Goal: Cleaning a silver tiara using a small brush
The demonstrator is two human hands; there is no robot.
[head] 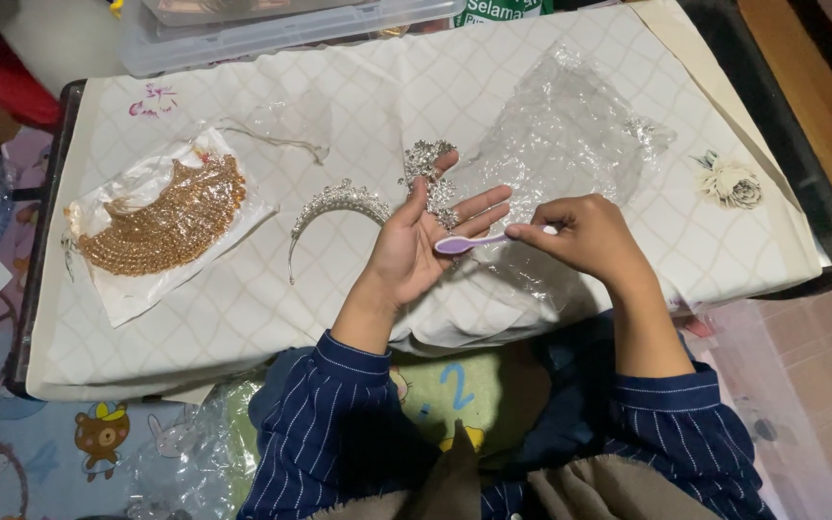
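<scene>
Surface: low table [825, 252] with a dark rim, covered by a cream cloth [358, 87] with a diamond pattern; I see a patterned play mat [69, 443] on the floor to the left and tiled floor to the right. Far edge: clear plastic storage box [272, 29]. Left edge: gold beaded piece [166, 221] lying on a clear bag. Centre: silver tiara [339, 200] flat on the cloth, just beside my left hand [416, 246]. Right of centre: crumpled clear plastic bag [570, 144]; fabric flower [729, 183] near the right edge. Left hand: palm up, fingers spread wide, a silver jewelled ornament [428, 166] resting against the fingertips, above the table's near-centre. Right hand [585, 231]: fingers pinched closed on the handle of a small brush [479, 241]. Brush: long axis roughly parallel to the near edge, purple head pointing left, touching the left palm.
</scene>
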